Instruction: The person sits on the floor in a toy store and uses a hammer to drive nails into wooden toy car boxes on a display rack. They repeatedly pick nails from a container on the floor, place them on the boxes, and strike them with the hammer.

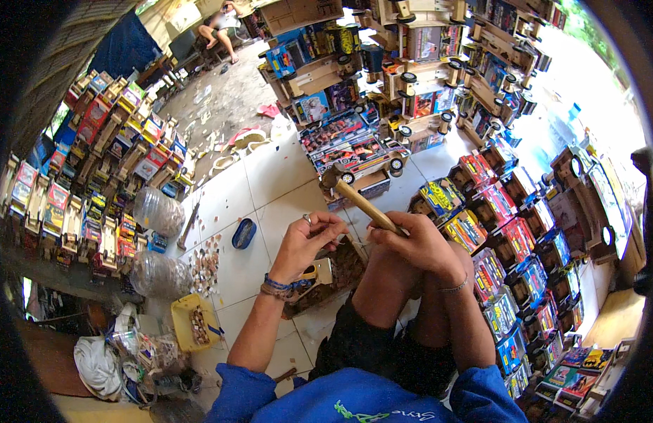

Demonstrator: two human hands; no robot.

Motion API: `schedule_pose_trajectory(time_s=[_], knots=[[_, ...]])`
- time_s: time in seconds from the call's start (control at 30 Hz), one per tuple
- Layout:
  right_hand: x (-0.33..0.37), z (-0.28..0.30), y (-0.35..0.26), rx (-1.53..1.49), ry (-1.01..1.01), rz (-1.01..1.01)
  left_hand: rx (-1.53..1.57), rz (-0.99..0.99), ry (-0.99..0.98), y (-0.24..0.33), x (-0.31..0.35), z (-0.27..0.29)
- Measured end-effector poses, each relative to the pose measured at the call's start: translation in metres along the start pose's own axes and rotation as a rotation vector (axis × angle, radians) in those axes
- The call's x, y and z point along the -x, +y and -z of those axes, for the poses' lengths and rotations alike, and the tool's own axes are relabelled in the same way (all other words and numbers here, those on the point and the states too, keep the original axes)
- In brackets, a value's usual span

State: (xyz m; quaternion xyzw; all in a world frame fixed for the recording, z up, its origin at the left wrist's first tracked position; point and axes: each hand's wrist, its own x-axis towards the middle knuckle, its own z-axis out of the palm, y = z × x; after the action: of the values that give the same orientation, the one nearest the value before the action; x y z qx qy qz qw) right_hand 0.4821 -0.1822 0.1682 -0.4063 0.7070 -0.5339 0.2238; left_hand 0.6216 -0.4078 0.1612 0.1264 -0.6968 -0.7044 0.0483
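My right hand (415,243) is closed round the wooden handle of a hammer (369,209), its head pointing up and away over the floor. My left hand (305,243), with a ring and bracelets, has its fingers pinched together just left of the hammer handle. Whatever lies between those fingertips is too small to make out. Below the left wrist, a small pale wooden toy piece (321,271) rests at a dark wooden block (344,271) between my arm and my bent knees. Beyond the hammer head stands a colourful toy truck (362,155) with black wheels.
Stacked toy trucks (499,204) rise at right; more (101,166) stand at left. On the tiles (270,176) are a blue oval container (244,233), scattered small pieces (205,264), another hammer (189,227) and a yellow tub (182,324). Clear plastic jars (159,211) stand beside. A person (222,34) sits far back.
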Motion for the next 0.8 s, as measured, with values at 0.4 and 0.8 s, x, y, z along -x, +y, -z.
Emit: schedule_pose_trajectory(time_s=[0.4,0.8], knots=[[-0.003,-0.002,-0.01,-0.027,-0.061,-0.046,-0.051,0.018,-0.081,0.011,0.016,-0.005],[-0.004,-0.016,-0.022,-0.008,-0.11,-0.059,-0.407,0.054,-0.086,-0.014,0.058,0.053]])
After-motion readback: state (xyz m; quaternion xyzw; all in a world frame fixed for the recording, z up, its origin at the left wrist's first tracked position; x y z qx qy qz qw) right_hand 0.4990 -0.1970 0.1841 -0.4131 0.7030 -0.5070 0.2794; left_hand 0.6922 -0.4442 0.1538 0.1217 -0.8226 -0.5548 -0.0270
